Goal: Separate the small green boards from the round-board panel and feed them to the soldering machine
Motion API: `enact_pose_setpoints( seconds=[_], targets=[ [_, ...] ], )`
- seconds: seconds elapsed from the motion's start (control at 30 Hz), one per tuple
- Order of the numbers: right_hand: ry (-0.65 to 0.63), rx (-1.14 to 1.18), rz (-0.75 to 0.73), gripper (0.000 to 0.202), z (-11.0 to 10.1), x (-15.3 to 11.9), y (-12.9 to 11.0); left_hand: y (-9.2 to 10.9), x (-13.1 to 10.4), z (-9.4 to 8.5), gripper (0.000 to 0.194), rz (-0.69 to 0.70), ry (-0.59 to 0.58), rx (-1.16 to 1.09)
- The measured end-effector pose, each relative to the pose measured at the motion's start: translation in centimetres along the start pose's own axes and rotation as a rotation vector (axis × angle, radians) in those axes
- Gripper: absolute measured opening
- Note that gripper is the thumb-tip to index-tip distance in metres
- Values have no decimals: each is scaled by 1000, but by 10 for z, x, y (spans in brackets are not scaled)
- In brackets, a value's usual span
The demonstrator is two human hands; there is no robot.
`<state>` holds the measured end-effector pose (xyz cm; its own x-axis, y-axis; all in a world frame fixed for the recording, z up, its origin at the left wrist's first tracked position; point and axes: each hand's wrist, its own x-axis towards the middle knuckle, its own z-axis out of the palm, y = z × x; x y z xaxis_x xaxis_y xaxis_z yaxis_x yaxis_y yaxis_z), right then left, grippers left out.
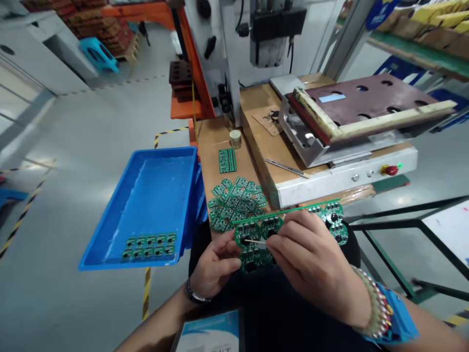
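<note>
The left hand (219,266) grips the left end of the green circuit board panel (252,234) above the lap while the right hand (311,259) pinches a thin pale stick (255,241) against it, just nearer than the pile of round circuit boards (234,203) on the wooden tabletop (212,142).

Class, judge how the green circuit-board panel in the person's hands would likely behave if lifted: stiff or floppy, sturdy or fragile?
The green circuit-board panel is probably stiff, since its long edge looks straight. It may be fragile, though: its rounded boards seem joined with gaps between them.
</note>
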<state>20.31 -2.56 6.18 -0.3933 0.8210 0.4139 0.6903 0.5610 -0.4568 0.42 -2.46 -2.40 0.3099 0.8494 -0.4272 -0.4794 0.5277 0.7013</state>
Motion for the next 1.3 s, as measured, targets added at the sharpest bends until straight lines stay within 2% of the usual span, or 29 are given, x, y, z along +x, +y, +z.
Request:
enact_pose_setpoints(
  seconds=[0.47, 0.7, 1.3],
  targets=[
    [9, -10, 19, 13, -3, -4, 5, 0, -1, 0, 51, 1, 25, -17],
    [0, 4, 33, 13, -5, -7, 2, 0, 0, 1, 52, -4, -24, -30],
    [-16, 9, 21, 14, -1, -3, -2, 0, -3, 3, 51, -4, -27, 6]
  ],
)
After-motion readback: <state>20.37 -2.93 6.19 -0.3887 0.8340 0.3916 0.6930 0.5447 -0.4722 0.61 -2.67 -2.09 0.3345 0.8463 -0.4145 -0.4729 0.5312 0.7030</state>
